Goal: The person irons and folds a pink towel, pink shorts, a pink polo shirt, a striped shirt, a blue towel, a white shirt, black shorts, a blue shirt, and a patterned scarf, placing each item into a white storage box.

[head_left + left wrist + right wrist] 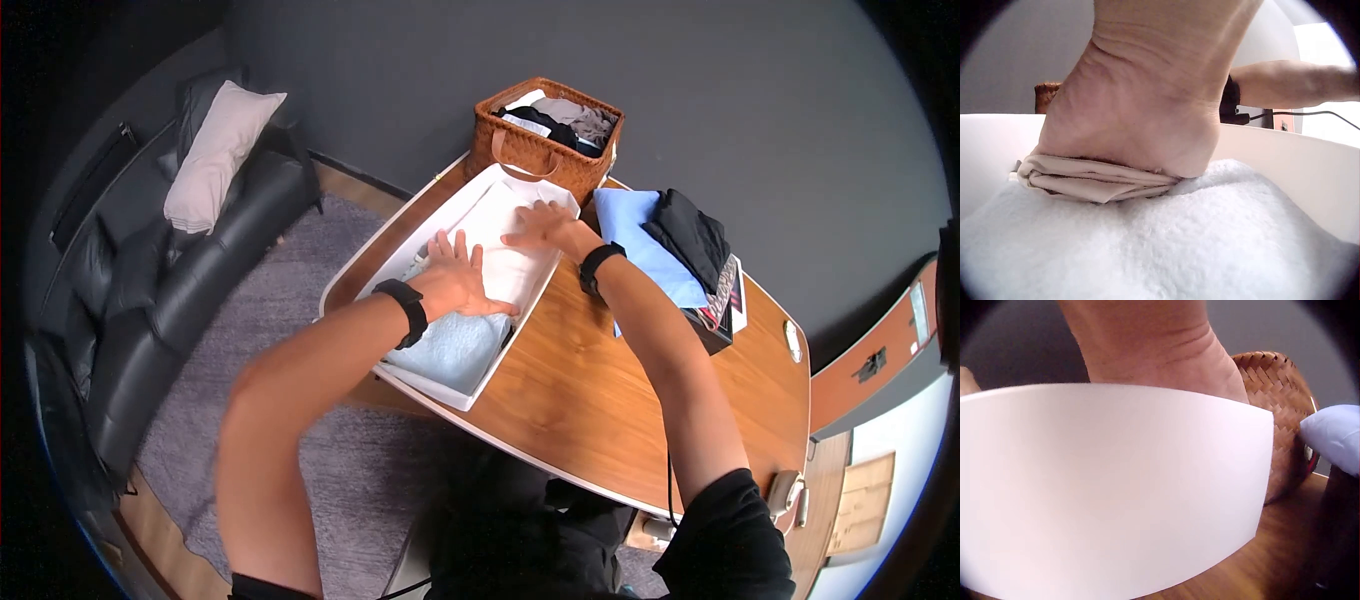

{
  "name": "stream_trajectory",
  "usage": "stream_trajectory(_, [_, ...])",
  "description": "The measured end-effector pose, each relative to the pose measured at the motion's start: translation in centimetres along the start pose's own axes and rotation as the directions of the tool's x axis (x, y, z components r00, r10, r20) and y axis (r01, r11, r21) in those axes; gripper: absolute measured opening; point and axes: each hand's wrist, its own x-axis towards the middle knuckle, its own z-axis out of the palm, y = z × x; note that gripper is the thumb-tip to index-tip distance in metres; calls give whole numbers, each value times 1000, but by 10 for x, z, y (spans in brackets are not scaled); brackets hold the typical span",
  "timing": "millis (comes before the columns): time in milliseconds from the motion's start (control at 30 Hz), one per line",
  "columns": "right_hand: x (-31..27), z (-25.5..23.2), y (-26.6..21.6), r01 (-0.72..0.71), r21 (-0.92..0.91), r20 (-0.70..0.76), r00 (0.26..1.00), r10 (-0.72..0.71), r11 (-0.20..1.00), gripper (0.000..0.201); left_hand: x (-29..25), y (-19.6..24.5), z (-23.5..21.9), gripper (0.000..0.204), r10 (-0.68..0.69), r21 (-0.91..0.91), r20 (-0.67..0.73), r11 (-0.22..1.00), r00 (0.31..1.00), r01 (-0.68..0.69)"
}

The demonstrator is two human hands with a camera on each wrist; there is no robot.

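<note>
Both hands lie inside a long white box [1116,494] on the table. My left hand [455,282], fingers spread, presses on folded cloth near the box's middle. In the left wrist view, the heel of that hand rests on a folded beige cloth [1097,178], beside a fluffy pale blue towel [1166,250] in the near end. Farther along, my right hand [545,226] rests with extended fingers on a smooth white folded cloth [490,225]. The box wall hides most of the right hand in the right wrist view.
Behind the box stands a brown woven basket [545,160] filled with clothes. To the right, a blue garment [640,240] and folded black clothing [690,235] lie on a dark box. A black sofa [200,310] with a beige pillow [222,160] stands at the left.
</note>
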Motion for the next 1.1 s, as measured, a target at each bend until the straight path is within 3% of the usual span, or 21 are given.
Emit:
stream_trajectory(167, [5,18,1,-26,112,-58,998,33,993,89,0,-2,2,144,18,12,-31,1000,999,-18])
stream_trajectory(267, [-4,-1,-18,23,-303,-20,999,-31,953,86,0,-3,5,144,22,-12,-58,1000,998,-23])
stream_trajectory(367, [29,0,-30,113,122,-150,984,-95,986,83,3,-5,10,142,27,-33,-83,999,996,-30])
stream_trajectory(400, [43,3,-30,119,226,-105,990,-97,967,81,4,-5,11,141,19,-29,-78,999,997,-22])
stream_trajectory(500, [93,50,-9,215,219,-126,973,-191,952,81,4,-4,10,141,16,-19,-67,1000,998,-17])
stream_trajectory(567, [75,33,3,354,221,-77,935,-346,909,85,2,-4,9,141,19,-36,-54,999,998,-21])
stream_trajectory(633, [36,-2,0,256,247,40,961,-274,934,88,1,-5,7,141,17,-14,-46,1000,999,-18])
stream_trajectory(667, [25,-10,0,137,248,10,990,-144,959,89,1,-5,7,141,18,-6,-43,1000,999,-18])
stream_trajectory(767, [10,-11,21,91,104,183,977,-109,990,87,3,-5,11,141,19,-8,-65,1000,998,-19])
stream_trajectory(800, [-1,-1,28,98,12,79,992,-99,995,81,4,-5,11,140,23,-2,-60,1000,998,-23])
stream_trajectory(900, [-29,-12,27,68,-42,134,989,-62,997,82,1,-5,7,140,45,10,-41,999,998,-45])
stream_trajectory(933, [-51,-25,25,87,-48,112,990,-81,995,68,3,-6,10,140,48,-6,-58,999,997,-48])
stream_trajectory(1000, [-71,-20,39,122,-115,-180,973,-141,986,59,7,-9,17,141,55,-44,-92,997,994,-59])
stream_trajectory(1067, [-110,-16,54,211,-212,-430,857,-284,954,44,-2,-6,10,136,63,25,-80,998,995,-61])
stream_trajectory(1100, [-126,-12,65,281,-158,-501,804,-322,947,42,-6,-4,4,133,69,61,-80,996,994,-64])
